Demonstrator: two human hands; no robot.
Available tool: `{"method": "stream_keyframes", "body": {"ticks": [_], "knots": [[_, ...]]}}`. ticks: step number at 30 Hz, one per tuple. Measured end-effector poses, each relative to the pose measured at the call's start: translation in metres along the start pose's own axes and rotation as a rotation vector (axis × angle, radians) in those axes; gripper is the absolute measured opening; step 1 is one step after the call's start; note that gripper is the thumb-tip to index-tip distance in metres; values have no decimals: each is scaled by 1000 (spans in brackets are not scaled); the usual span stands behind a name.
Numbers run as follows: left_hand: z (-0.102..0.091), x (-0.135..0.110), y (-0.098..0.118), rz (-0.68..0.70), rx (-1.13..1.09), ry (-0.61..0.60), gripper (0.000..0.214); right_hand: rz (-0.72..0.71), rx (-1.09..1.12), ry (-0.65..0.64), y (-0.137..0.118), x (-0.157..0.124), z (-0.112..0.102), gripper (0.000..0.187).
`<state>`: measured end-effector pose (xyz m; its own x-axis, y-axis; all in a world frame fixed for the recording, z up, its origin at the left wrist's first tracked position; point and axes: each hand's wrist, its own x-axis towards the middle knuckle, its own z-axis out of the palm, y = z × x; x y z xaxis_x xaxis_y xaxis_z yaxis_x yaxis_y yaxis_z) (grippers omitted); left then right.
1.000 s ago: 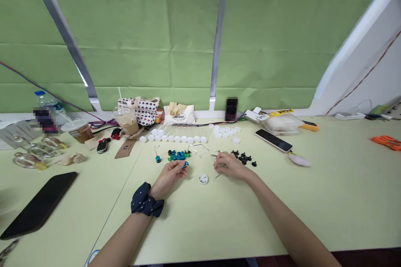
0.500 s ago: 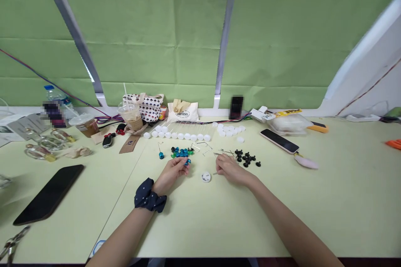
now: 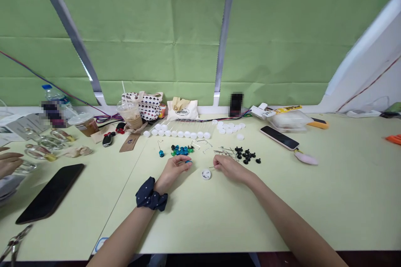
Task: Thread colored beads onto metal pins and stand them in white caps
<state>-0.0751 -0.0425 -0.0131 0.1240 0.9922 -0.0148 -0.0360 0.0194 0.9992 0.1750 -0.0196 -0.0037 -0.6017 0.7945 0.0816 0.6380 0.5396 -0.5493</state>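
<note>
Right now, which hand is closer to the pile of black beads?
Right. The right hand lies just left of the black beads; the left hand, pinching a blue bead, is farther left, past the white spool.

By the white disc [image 3: 206, 174] you have two hands: left hand [image 3: 173, 171] with one blue bead [image 3: 188, 161], right hand [image 3: 228, 166]. Two phones flank it: black phone [image 3: 50, 194], pale phone [image 3: 280, 137].

bright, even light; edges warped, soft shadows.
</note>
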Motion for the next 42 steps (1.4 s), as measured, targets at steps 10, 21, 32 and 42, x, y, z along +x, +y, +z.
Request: {"method": "stream_keyframes", "body": {"ticks": [10,21,32,42], "knots": [[-2,2,-5,-2,-4,-44,33,-229,-218,58,-21,0,19,24],[-1,2,-5,4,28,-37,32,-195,-477,222,-28,1,34,21],[0,2,-3,28,46,-20,32,-198,-463,222,-25,1,35,22],[-2,3,-10,39,39,-7,29,-204,-477,182,-26,0,36,21]]}}
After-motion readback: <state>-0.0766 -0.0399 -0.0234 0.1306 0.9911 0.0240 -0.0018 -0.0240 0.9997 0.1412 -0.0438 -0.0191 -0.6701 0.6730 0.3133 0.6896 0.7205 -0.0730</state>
